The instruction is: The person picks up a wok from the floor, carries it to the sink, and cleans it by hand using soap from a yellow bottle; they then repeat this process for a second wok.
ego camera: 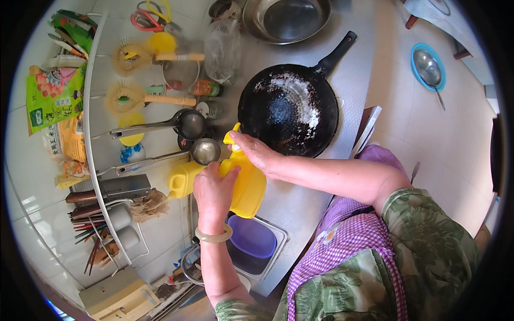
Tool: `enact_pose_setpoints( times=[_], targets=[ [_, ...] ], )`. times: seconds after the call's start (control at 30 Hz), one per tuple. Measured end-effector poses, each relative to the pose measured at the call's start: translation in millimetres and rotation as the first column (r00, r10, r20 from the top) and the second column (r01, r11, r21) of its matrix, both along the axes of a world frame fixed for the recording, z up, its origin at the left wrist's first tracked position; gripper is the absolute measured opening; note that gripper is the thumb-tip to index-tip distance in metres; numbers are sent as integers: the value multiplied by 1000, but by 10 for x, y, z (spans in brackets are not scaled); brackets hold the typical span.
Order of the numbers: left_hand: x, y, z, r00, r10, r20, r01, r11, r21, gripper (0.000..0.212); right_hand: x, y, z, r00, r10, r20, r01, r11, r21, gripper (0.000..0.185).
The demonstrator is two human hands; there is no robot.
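Note:
A yellow plastic bottle [247, 192] with a yellow pump or spray head [231, 135] is held tilted above the steel counter. My left hand [213, 188], below a pale bangle [213, 234], grips the bottle's upper side. At the neck, my right hand [257, 154] has its fingers around the part just below the head; some fingers are hidden. A second yellow bottle [182, 176] stands behind my left hand. Just beyond my right hand lies a black long-handled pan [277, 108] with pale, worn patches.
A wide metal pan [287, 22] sits farther along the counter [317, 176]. The sink [277, 244] holds a purple basin [255, 236]. From the wall rail [91, 120] hang a ladle [205, 151], brushes, strainers and scissors [148, 20]. A cleaver [124, 186] is in the rack.

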State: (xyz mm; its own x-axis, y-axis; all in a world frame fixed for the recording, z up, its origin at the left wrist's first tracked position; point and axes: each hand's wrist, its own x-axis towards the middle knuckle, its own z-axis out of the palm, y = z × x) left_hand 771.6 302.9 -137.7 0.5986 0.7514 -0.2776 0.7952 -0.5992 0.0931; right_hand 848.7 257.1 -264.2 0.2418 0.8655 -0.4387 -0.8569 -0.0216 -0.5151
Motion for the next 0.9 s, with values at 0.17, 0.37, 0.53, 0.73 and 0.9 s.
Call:
enact_pose_setpoints(
  times=[0.17, 0.37, 0.53, 0.73, 0.9],
  targets=[
    [260, -138, 42, 997, -53, -55, 53, 998, 15, 35, 144, -194, -77, 984, -2, -176, -4, 1000, -31, 48],
    [292, -255, 5, 991, -108, -84, 110, 994, 17, 35, 130, -338, -162, 984, -25, -175, 19, 999, -36, 49],
    [73, -251, 6, 999, -19, 34, 20, 999, -39, 33, 177, -373, 118, 999, -39, -2, 39, 999, -4, 51],
    [-523, -318, 1, 885, 254, 390, -235, 967, -96, 32, 275, -312, 408, 938, 139, 318, -210, 957, 201, 54],
    [-1284, -537, -70, 591, 540, 598, -487, 831, -268, 20, 987, -472, 394, 790, 174, 587, -290, 951, 107, 41]
  ],
)
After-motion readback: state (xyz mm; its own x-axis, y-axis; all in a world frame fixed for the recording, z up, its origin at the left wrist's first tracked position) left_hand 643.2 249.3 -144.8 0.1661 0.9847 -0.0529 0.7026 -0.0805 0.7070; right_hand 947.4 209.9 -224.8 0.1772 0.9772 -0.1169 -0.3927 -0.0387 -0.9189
